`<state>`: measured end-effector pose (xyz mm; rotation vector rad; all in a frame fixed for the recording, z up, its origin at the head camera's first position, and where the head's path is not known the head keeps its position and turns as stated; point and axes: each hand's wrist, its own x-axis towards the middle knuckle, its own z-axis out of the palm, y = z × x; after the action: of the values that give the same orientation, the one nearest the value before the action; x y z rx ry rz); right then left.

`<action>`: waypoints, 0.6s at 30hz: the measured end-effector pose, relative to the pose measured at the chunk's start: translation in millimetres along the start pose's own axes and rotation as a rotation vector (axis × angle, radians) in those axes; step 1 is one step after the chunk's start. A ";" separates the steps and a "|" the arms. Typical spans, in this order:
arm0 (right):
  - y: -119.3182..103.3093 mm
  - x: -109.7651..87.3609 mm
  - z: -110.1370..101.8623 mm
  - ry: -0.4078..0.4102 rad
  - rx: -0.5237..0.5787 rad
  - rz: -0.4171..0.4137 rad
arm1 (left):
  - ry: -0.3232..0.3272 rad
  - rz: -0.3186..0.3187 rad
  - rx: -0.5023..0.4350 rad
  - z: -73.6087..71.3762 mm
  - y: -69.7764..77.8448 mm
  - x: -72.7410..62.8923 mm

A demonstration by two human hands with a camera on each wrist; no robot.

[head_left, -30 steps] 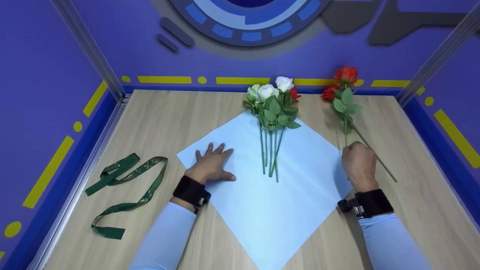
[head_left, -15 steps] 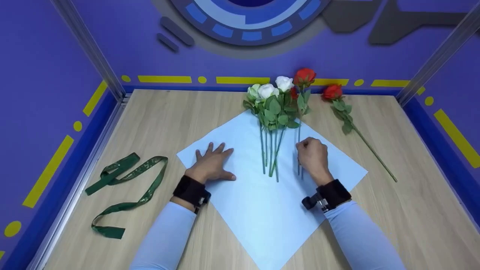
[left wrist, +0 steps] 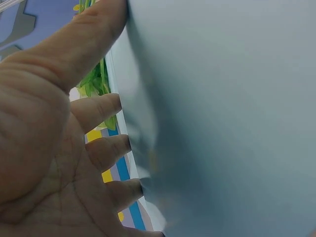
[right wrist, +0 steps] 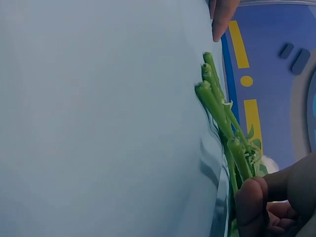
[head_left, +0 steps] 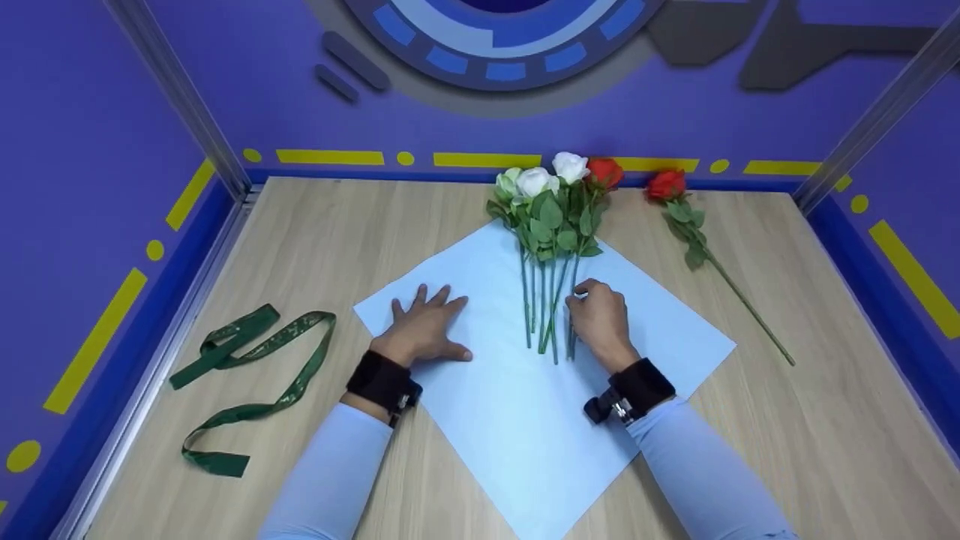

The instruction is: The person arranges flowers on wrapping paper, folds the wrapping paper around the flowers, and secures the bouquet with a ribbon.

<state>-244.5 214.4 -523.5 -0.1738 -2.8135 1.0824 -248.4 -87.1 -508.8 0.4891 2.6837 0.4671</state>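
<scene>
In the head view a light blue sheet of wrapping paper [head_left: 517,420] lies cornerwise on the table. My left hand [head_left: 424,330] rests on its left part with fingers spread, the fingertips touching the paper in the left wrist view. White roses [head_left: 535,182] lie at the paper's top corner, their green stems [head_left: 541,300] pointing toward me. On the right of this bunch my right hand [head_left: 600,319] pinches the stem of a red rose [head_left: 604,173]. In the right wrist view, thumb and finger grip that stem [right wrist: 239,155] beside the other cut ends.
Another red rose [head_left: 666,184] lies alone on the right of the wooden table [head_left: 817,435]. A green ribbon [head_left: 304,375] is loosely looped on the left. Blue panels [head_left: 450,127] enclose the back and both sides.
My right hand has carried one red rose leftward from the right side onto the paper, against the bunch. The left hand has stayed in place.
</scene>
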 end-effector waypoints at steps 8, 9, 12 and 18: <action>-4.3 -1.4 5.7 -0.031 -0.017 -0.030 | -0.005 -0.001 -0.010 -0.7 1.1 -0.9; -4.5 -1.1 6.5 -0.041 -0.019 -0.029 | -0.006 -0.002 -0.010 -0.8 1.2 -1.0; -4.2 -0.7 7.9 -0.057 -0.034 -0.028 | -0.008 -0.004 -0.010 -0.5 1.5 -0.8; -3.0 0.9 8.6 -0.060 -0.067 -0.027 | -0.002 -0.005 -0.006 -0.5 2.0 -0.3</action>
<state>-246.9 206.6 -527.8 -0.1118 -2.8985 1.0046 -247.8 -85.5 -507.5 0.4815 2.6799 0.4725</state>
